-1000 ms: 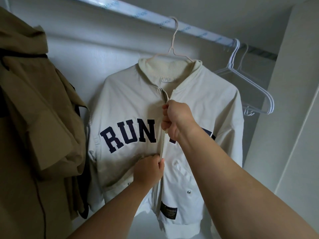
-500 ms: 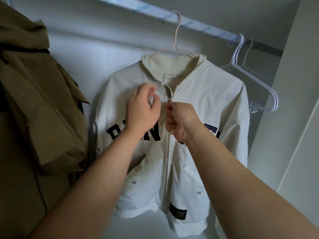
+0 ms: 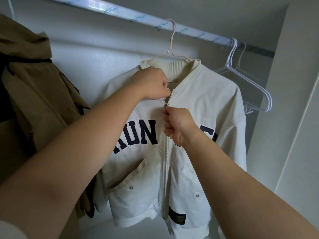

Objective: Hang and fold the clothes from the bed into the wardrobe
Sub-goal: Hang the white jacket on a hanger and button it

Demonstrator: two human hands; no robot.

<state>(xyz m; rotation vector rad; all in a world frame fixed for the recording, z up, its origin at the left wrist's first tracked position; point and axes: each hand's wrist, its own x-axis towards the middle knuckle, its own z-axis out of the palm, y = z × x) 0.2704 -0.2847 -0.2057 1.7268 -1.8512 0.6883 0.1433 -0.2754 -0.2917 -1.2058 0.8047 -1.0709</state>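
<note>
You are at the hanging step. The cream jacket hangs on a pink hanger from the rail in the centre of the frame, and you are closing its front. Your left hand pinches the jacket's edge by the collar, beside the open top of the zip. Your right hand is curled, its fingertips pinching the zipper pull at chest height. A short stretch above it is unzipped. Next, I judge, you draw the pull up that last stretch while the left hand holds the cloth taut, then let go. A tan coat hangs at the left of the frame, and empty white hangers at the upper right.
</note>
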